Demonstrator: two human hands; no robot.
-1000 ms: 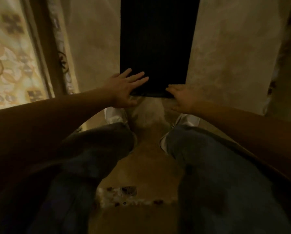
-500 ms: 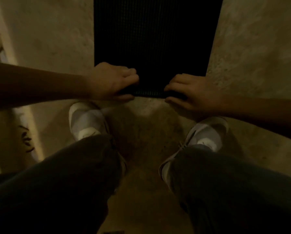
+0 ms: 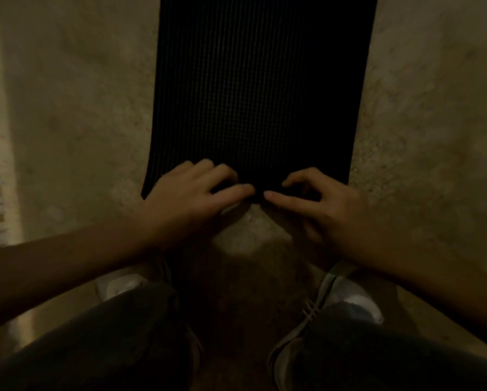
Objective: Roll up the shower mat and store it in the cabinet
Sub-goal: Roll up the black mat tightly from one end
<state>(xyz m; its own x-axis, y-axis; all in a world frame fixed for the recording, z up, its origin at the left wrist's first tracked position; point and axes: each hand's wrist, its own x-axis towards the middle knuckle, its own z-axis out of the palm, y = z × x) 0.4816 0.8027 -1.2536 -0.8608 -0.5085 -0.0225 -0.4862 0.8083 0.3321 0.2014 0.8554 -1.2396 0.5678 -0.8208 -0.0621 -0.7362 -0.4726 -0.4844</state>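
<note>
Black ribbed shower mat [image 3: 260,88] lay flat on mottled beige floor [image 3: 75,114], running from top centre of frame down to just below middle. Near edge of mat sat under both hands. Left hand [image 3: 188,201] at lower-left corner of mat, fingers curled over the edge, thumb pointing toward centre. Right hand [image 3: 324,204] at lower-right part of same edge, fingers bent, thumb extended inward, tips nearly meeting the left thumb. Grip of both: pinched on mat edge, edge lifted slightly. No roll formed yet. White sneakers [image 3: 349,300] and dark trousers [image 3: 118,340] at bottom of frame. Dim light.
</note>
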